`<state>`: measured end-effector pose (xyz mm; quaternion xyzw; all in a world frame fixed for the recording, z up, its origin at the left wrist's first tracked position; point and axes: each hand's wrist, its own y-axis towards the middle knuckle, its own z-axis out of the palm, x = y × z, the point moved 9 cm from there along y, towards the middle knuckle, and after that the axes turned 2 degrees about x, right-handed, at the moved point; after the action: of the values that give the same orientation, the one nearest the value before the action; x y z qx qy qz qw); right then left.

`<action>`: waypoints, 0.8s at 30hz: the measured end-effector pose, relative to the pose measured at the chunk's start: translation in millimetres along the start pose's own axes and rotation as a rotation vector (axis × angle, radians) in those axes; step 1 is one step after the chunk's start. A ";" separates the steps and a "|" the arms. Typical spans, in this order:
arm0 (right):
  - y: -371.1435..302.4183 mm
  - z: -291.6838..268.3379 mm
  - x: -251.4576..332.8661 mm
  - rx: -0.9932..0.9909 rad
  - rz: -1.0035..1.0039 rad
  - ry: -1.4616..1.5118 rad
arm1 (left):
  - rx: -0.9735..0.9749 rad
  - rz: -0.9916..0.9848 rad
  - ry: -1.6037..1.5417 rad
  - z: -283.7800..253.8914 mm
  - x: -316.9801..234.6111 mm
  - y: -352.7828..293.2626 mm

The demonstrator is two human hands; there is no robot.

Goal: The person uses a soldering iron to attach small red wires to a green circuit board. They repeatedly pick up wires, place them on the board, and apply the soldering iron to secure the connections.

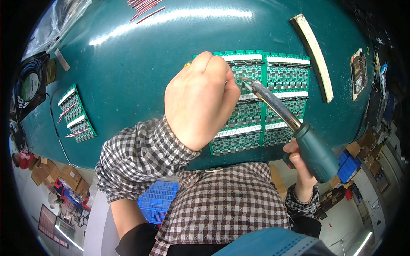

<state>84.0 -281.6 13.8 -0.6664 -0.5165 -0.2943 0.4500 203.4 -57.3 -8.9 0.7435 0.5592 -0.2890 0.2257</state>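
Note:
My right hand (301, 164) is wrapped round the dark green handle of a soldering iron (318, 151). Its long metal barrel slants up and left, and the tip reaches the circuit boards (287, 76) just beside my left fingertips. These green panels lie flat on the table, with white strips and rows of small black parts. Over their left part, my left hand (200, 100) is closed in a pinch, its back toward me. Whatever its fingers hold is hidden, and the hand covers some of the panel under it.
A smaller board with red and white wires (76, 113) lies left, near a black fan (32, 83). Red wires (145, 8) lie at the far edge. Right of the panels are a curved pale strip (314, 57) and a worn tray (358, 72). The green table (128, 81) ends before my apron.

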 end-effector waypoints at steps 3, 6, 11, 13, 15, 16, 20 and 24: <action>-1.2 0.0 -0.9 -0.016 0.016 0.042 | 0.000 0.009 -0.005 0.5 -0.8 0.0; -1.9 -1.1 -1.1 -0.014 0.004 0.034 | -0.001 0.010 -0.012 0.8 -0.6 -0.2; -4.7 -4.2 -5.1 -0.032 0.021 0.052 | -0.011 0.011 -0.004 -0.5 -1.3 0.1; -2.7 -4.0 -3.0 -0.015 0.024 0.051 | -0.013 0.016 -0.002 -1.1 -1.5 -0.1; -3.0 -4.2 -4.8 -0.021 0.046 0.098 | -0.017 0.022 -0.001 -0.9 -1.6 -0.6; -4.1 -4.5 -7.3 -0.035 0.068 0.145 | -0.019 0.024 -0.001 -0.8 -1.7 -0.7; -6.2 -4.3 -10.0 -0.063 0.092 0.268 | -0.008 0.026 -0.001 -1.0 -2.3 -0.5; -1.9 -5.2 -9.5 -0.005 0.030 0.284 | 0.005 0.023 -0.007 -1.4 -3.6 0.5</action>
<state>79.7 -290.2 8.4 -0.6268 -0.4367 -0.3804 0.5213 203.4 -59.0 -5.4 0.7496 0.5490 -0.2903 0.2289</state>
